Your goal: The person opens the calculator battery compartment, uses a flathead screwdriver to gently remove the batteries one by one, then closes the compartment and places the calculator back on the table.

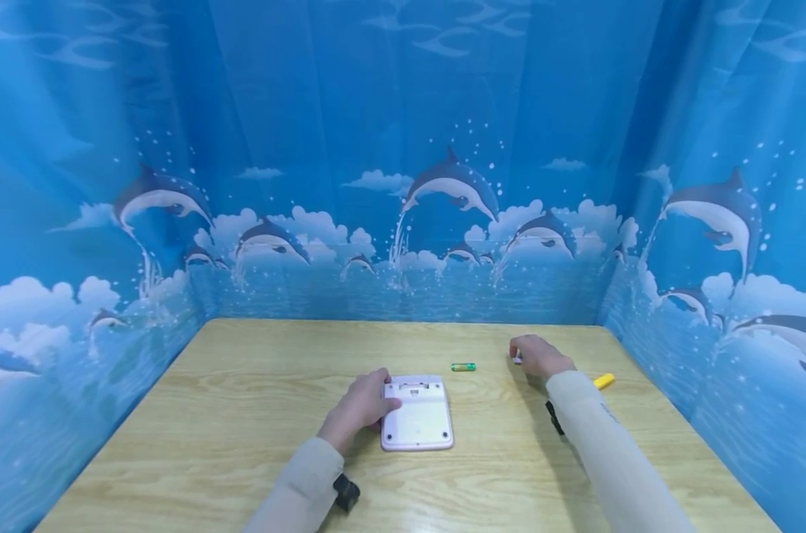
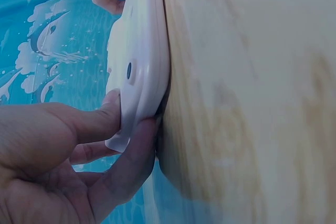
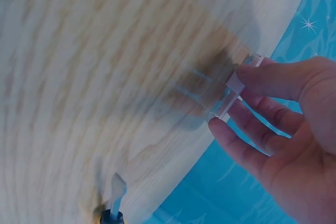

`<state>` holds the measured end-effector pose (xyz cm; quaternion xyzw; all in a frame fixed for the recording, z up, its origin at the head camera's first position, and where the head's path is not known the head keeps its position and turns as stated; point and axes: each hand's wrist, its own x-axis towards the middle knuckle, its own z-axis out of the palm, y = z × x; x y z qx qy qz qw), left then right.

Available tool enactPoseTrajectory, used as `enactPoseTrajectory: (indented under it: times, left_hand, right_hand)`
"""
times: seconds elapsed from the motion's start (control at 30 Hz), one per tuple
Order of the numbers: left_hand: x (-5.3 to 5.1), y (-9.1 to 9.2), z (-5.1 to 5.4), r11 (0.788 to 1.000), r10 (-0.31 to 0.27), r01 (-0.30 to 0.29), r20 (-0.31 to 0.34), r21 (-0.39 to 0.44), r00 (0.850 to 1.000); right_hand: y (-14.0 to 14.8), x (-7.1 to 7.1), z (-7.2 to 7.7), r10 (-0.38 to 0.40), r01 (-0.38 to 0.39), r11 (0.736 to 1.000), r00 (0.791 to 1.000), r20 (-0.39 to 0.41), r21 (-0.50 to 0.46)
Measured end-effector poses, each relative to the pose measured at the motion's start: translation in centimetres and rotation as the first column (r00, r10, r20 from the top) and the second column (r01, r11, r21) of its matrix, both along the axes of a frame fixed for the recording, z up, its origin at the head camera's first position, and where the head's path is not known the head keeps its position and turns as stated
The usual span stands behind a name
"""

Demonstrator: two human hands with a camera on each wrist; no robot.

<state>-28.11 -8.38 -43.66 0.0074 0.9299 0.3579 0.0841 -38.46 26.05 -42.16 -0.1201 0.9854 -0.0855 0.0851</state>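
Steadying the calculator-like device [image 1: 417, 428], the left hand [image 1: 364, 402] is holding its left edge in a part-closed grip; firm, even pressure should prevent slipping. The device is lying underside up on the table [image 1: 243, 377], long axis apparently running front to back, battery compartment [image 1: 414, 389] facing the far end. A green battery [image 1: 463, 366] is lying crosswise rightward. The right hand [image 1: 541, 358] is pinching a small cover [image 3: 235, 84], best held by its edges; a yellow-handled screwdriver [image 1: 604, 380] is lying further right.

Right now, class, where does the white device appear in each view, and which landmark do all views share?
Head: white device just below centre, gripped by the left hand.
Left wrist: left of centre, running up to the top edge.
Right wrist: not in it.
Shared landmark: wooden table.
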Motion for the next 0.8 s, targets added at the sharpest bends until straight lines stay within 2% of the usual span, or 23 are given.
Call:
enactPoseTrajectory:
  times: [0.5, 0.8]
  left_hand:
    - [0.19, -0.02, -0.05, 1.0, -0.001, 0.001, 0.004, 0.012, 1.0]
    - [0.01, 0.01, -0.21, 1.0, -0.005, 0.005, 0.004, 0.015, 1.0]
  right_hand:
    - [0.42, -0.24, -0.44, 0.04, -0.041, 0.999, 0.999, -0.033, -0.035]
    - [0.43, -0.29, -0.55, 0.067, -0.068, 0.997, 0.996, -0.062, -0.021]
